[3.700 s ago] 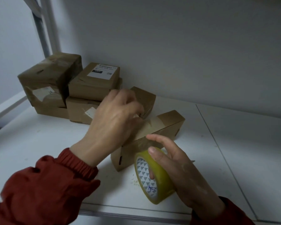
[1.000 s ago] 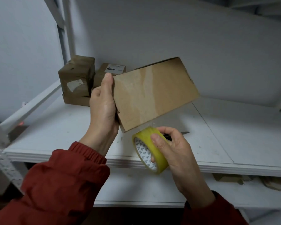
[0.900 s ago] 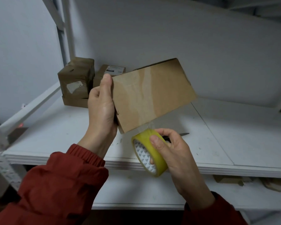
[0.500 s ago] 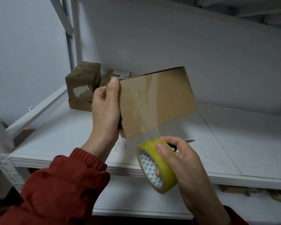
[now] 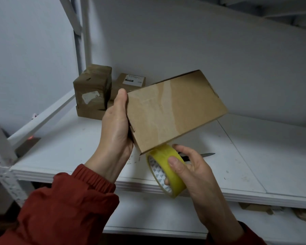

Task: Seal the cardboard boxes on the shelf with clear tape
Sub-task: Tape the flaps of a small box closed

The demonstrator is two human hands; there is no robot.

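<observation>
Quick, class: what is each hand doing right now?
Left hand: grips the box, held above the shelf.
Right hand: grips the tape roll at the box's lower edge.

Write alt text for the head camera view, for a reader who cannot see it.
A person's left hand holds a flat cardboard box tilted above a white shelf, while the right hand grips a yellow tape roll just under the box's lower edge. More boxes are stacked at the shelf's back left.

Left hand (image 5: pixel 116 131) grips tilted cardboard box (image 5: pixel 175 110) by its end above the shelf (image 5: pixel 65 152); right hand (image 5: pixel 193 170) holds tape roll (image 5: pixel 166 171) against box's lower edge.
</observation>
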